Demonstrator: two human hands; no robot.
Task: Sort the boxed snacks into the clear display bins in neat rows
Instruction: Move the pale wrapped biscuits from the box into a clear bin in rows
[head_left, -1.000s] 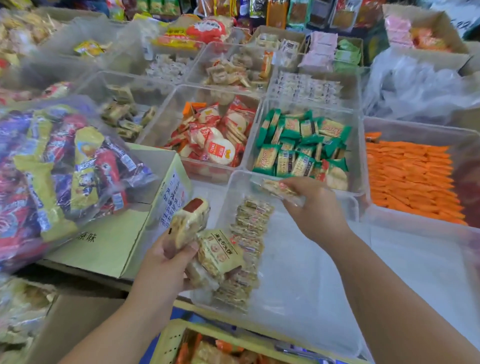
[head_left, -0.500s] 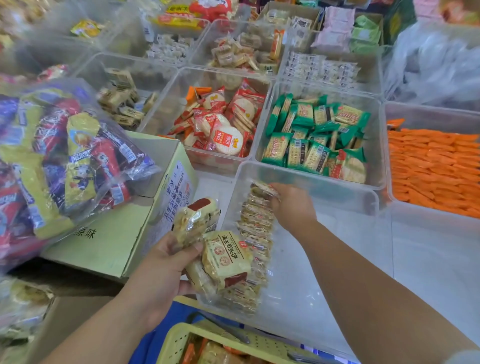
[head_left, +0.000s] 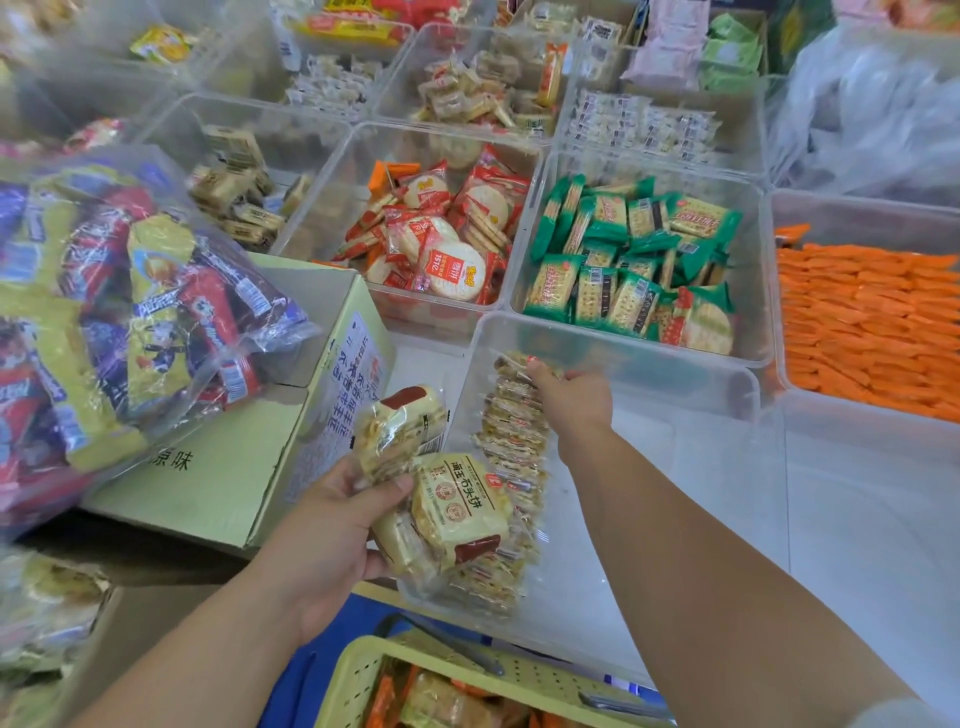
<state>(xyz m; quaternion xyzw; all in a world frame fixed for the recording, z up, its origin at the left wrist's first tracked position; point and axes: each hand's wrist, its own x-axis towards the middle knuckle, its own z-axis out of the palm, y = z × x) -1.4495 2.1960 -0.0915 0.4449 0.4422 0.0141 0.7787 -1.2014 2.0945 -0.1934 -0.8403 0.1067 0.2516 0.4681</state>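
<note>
Several packets (head_left: 457, 512) could slip (slick film) from the left hand's (head_left: 322, 540) clamped fingers (head_left: 385, 491). The right hand (head_left: 574, 397), pinching another, may topple the row (head_left: 511, 452).

The clear plastic bag of colourful snacks (head_left: 130, 312) is blurred and cut by the left edge. The yellow perforated plastic basket (head_left: 359, 678) is cut at the bottom. The right hand (head_left: 571, 400) hides its own fingertips at the row of pale yellow cracker packets (head_left: 514, 441).

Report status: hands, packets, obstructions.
Left hand grips spare packets. Right hand pinches end packet onto row in clear bin. Cardboard box beside bin, not blocking.
</note>
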